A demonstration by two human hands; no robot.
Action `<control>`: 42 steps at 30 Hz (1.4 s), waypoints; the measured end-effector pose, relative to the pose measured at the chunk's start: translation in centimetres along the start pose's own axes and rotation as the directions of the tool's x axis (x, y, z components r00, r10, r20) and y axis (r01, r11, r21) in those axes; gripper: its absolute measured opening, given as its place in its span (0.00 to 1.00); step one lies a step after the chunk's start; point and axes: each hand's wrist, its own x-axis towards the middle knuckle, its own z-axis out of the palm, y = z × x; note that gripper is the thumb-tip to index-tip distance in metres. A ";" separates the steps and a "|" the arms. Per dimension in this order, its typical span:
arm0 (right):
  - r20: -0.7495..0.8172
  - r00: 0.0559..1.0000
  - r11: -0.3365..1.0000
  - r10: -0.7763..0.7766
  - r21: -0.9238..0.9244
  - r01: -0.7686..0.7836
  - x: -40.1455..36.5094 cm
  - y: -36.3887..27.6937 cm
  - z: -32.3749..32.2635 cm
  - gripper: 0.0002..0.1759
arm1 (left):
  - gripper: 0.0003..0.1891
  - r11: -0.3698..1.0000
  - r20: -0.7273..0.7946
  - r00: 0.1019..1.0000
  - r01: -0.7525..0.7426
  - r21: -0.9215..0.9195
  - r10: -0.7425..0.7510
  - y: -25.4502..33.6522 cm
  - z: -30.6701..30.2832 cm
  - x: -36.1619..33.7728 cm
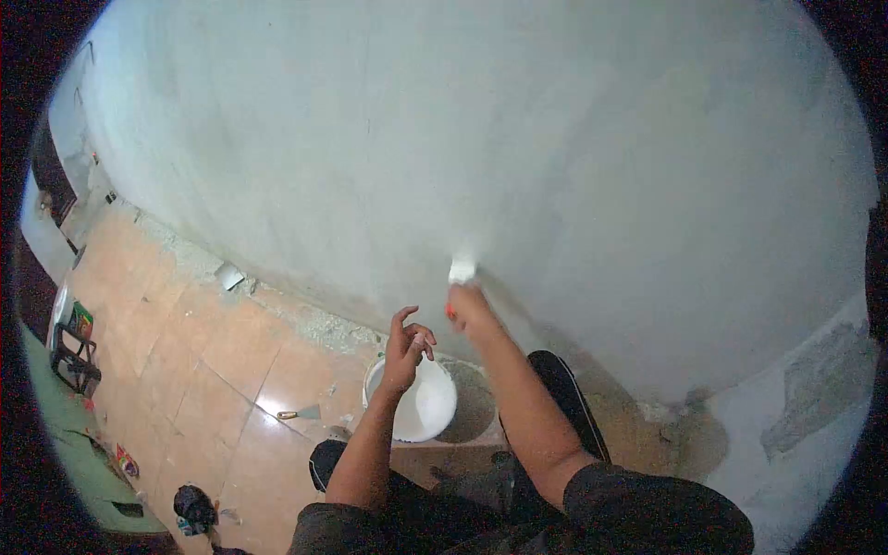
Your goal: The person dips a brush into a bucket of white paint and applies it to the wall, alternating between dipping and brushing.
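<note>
My right hand (470, 310) is wrapped around the red handle of a paintbrush (462, 269). Its white head meets the lower part of the pale grey-white wall (388, 157); slight blur hides its finer detail. My left hand (405, 353) hovers over the rim of a white bucket (437, 407), with its fingers apart and partly curled and nothing in them. White material shows inside the bucket, which stands on the floor by the wall, in front of my legs.
A scraper (301, 413) with a wooden handle lies on the tiled floor (213, 370). A metal plate (228, 275) rests by the wall's rough base. On the left are a black frame-like object (74, 359) and a dark bundle (194, 509).
</note>
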 end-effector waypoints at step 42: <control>-0.302 0.583 0.656 -0.754 -0.393 0.644 -7.5 -18.0 -2.6 0.20 | 0.30 0.995 0.099 0.990 -0.097 -0.017 0.099 -0.6 1.4 -0.5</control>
